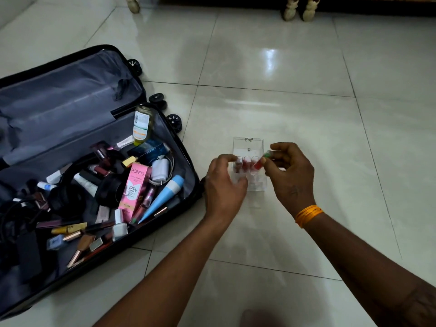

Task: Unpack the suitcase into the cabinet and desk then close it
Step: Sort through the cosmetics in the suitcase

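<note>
An open black suitcase (59, 74) lies on the floor at the left, its near half full of cosmetics, among them a pink Pond's box (135, 185), a blue cone-shaped tube (165, 197) and a yellow-capped bottle (141, 125). To its right a clear plastic organiser (247, 145) stands on the tiles with red lipsticks (246, 164) in its slots. My left hand (224, 185) grips the organiser's left side. My right hand (292, 175) pinches a small red tube with a green end (262, 160), tilted over the organiser's right slot.
Glossy white floor tiles (306, 102) spread all around. Carved cream furniture legs (290, 9) stand at the far edge. The suitcase's wheels (174, 122) stick out toward the organiser. A black headset and cables (66, 190) lie among the cosmetics.
</note>
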